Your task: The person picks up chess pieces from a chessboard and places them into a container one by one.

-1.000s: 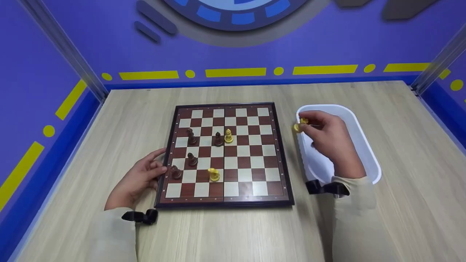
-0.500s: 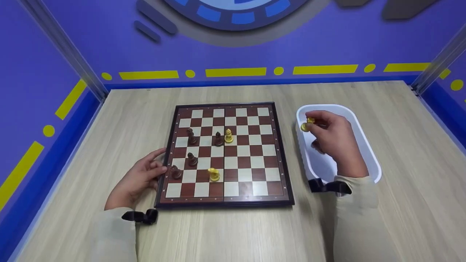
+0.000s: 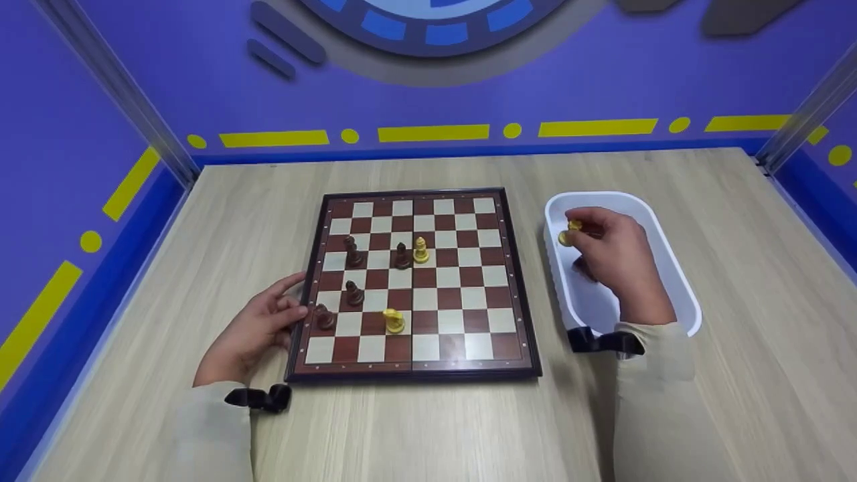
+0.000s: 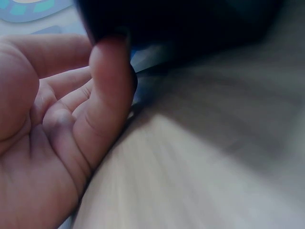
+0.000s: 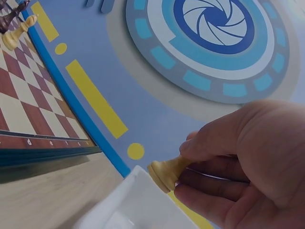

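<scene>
My right hand [image 3: 619, 258] is over the white plastic tray [image 3: 679, 288], pinching a yellow chess piece [image 5: 167, 172] between thumb and fingers. The piece is tilted, its round base toward the tray's rim in the right wrist view; its top is hidden by the fingers. A dark shape [image 3: 584, 270] shows below that hand. At the chessboard's left edge, my left hand [image 3: 251, 328] holds the frame, thumb tip on the rim and the other fingers curled at its side. On the chessboard [image 3: 462, 288] stand a yellow knight [image 3: 394, 321] and another yellow piece [image 3: 420, 250].
Several dark chess pieces stand on the board's left half, among them one by the left rim [image 3: 325, 317] and one beside the far yellow piece [image 3: 402, 256]. A strip of wooden table [image 3: 546, 281] separates board and tray. Blue panels [image 3: 469, 107] enclose the back and sides.
My right hand has moved slightly right with the yellow piece, from the tray's left rim to over its inside. The left hand and the board have stayed put.
</scene>
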Motion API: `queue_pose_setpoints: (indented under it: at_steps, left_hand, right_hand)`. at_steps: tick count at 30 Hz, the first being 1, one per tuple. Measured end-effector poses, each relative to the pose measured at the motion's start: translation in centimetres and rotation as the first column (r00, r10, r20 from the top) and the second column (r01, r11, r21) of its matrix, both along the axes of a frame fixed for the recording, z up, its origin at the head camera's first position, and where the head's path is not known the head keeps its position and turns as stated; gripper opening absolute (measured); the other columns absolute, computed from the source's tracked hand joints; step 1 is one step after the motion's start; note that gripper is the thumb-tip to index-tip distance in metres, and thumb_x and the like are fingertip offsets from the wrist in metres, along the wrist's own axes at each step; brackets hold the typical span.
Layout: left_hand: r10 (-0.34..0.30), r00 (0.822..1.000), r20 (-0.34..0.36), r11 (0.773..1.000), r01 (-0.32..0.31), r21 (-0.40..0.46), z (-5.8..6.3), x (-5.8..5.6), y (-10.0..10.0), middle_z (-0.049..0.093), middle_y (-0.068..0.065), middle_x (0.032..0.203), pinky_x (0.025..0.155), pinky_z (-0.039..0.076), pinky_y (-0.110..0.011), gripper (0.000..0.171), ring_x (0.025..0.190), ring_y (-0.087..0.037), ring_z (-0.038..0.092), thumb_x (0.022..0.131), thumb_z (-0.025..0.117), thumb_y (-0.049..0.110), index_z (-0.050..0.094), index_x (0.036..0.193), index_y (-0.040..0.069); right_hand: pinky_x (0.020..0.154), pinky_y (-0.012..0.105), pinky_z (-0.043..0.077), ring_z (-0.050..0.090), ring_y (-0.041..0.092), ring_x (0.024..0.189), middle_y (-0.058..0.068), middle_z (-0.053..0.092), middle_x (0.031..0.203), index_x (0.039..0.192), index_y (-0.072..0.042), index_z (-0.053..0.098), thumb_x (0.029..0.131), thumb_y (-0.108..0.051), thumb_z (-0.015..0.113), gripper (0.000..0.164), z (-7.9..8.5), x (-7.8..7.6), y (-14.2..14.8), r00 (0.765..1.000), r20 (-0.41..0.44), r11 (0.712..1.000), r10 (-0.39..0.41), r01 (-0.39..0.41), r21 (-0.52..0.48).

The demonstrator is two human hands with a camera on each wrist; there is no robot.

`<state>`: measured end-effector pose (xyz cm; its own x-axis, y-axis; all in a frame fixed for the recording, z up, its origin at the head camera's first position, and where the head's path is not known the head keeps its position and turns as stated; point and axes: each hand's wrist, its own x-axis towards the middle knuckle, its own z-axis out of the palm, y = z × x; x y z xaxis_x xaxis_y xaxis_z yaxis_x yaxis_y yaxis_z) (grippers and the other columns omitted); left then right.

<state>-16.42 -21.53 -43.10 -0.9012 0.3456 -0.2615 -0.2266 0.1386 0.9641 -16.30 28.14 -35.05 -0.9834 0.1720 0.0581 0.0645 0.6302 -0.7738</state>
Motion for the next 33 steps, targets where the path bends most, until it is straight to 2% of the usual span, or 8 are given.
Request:
queue_pose_setpoints:
  at_steps: [6, 12, 22, 26, 30, 33]
  left_hand:
    - [0.015, 1.000, 0.001, 1.000, -0.015, -0.017, -0.1, 0.0, 0.1, 0.058, 0.000, 0.087, 0.046, 0.056, -0.029, 0.066, 0.056, -0.011, 0.061, 0.097, 0.056, 0.008, 0.025, 0.154, 0.020]
    - [0.008, 1.000, 0.002, 1.000, -0.008, -0.009, 0.0, 0.1, 0.0, 0.058, 0.001, 0.088, 0.047, 0.056, -0.030, 0.067, 0.057, -0.011, 0.062, 0.097, 0.057, 0.009, 0.024, 0.154, 0.020]
    - [0.005, 1.000, 0.001, 1.000, -0.005, 0.002, 0.0, 0.0, 0.0, 0.057, 0.002, 0.087, 0.048, 0.056, -0.028, 0.067, 0.059, -0.009, 0.061, 0.097, 0.056, 0.008, 0.024, 0.154, 0.018]
    - [0.001, 1.000, -0.004, 1.000, -0.001, 0.009, 0.1, 0.0, 0.0, 0.056, 0.002, 0.087, 0.048, 0.056, -0.027, 0.067, 0.060, -0.008, 0.060, 0.097, 0.057, 0.007, 0.023, 0.154, 0.014]
    - [-0.001, 1.000, -0.006, 1.000, 0.001, 0.016, 0.1, 0.0, 0.0, 0.056, 0.002, 0.087, 0.048, 0.056, -0.027, 0.067, 0.061, -0.009, 0.060, 0.097, 0.057, 0.007, 0.023, 0.154, 0.013]
    - [0.000, 1.000, -0.006, 1.000, 0.000, 0.021, 0.1, 0.0, 0.0, 0.056, 0.002, 0.087, 0.048, 0.057, -0.028, 0.068, 0.061, -0.009, 0.061, 0.096, 0.057, 0.007, 0.023, 0.154, 0.013]
  right_hand:
    - [0.053, 0.024, 0.051, 0.060, 0.027, 0.086, 0.016, 0.065, 0.113, 0.125, -0.006, 0.063, 0.092, -0.013, 0.060, 0.034, -0.2, -0.1, 0.1, 0.999, 0.037, 1.000, -0.007, 0.007, -0.011]
    - [0.058, 0.022, 0.051, 0.060, 0.027, 0.094, 0.017, 0.065, 0.115, 0.124, -0.004, 0.063, 0.091, -0.014, 0.060, 0.034, -0.4, -0.2, 0.2, 0.999, 0.035, 1.000, 0.002, -0.003, 0.014]
    - [0.056, 0.024, 0.050, 0.058, 0.025, 0.085, 0.015, 0.063, 0.118, 0.128, -0.008, 0.061, 0.096, -0.018, 0.054, 0.035, -0.1, 0.1, 0.2, 0.999, 0.054, 0.999, 0.003, -0.005, 0.036]
    - [0.073, 0.034, 0.056, 0.062, 0.029, 0.095, 0.017, 0.065, 0.117, 0.126, -0.006, 0.063, 0.095, -0.016, 0.054, 0.034, -0.2, 0.0, -0.3, 1.000, 0.017, 0.998, 0.022, -0.023, 0.055]
    - [0.093, 0.047, 0.053, 0.062, 0.032, 0.106, 0.019, 0.065, 0.117, 0.123, -0.003, 0.064, 0.094, -0.014, 0.056, 0.032, -0.1, -0.1, -1.2, 0.999, -0.011, 0.997, 0.046, -0.045, 0.065]
    - [0.094, 0.048, 0.053, 0.062, 0.032, 0.106, 0.019, 0.066, 0.117, 0.122, -0.003, 0.065, 0.093, -0.013, 0.057, 0.032, -0.2, -0.2, -1.8, 0.998, -0.014, 0.996, 0.062, -0.061, 0.068]
